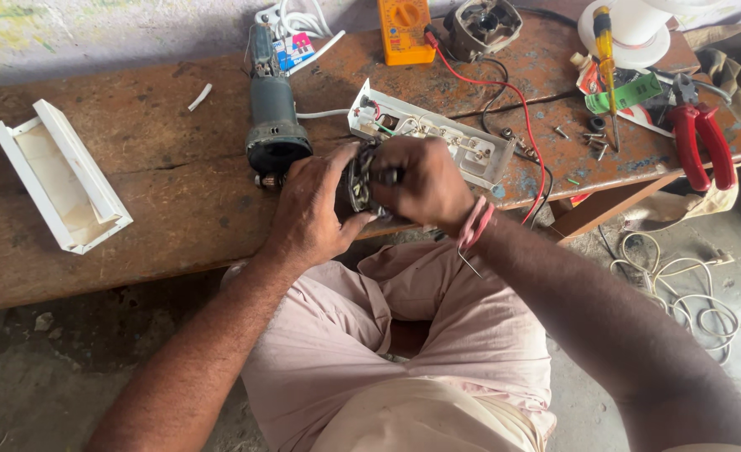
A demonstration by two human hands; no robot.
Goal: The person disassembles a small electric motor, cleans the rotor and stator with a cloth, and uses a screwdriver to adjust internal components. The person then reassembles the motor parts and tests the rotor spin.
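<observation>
The table is worn brown with rusty orange patches toward one o'clock. At nine o'clock a tray is white. The grinder is grey-blue, the meter orange, its lead red. The pliers at three o'clock have red handles. The screwdriver is yellow, the trousers pale pink.

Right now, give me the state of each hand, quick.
Left hand: closed around the small dark part at the bench edge.
Right hand: closed on the same part from above, fingers curled over it.
</observation>
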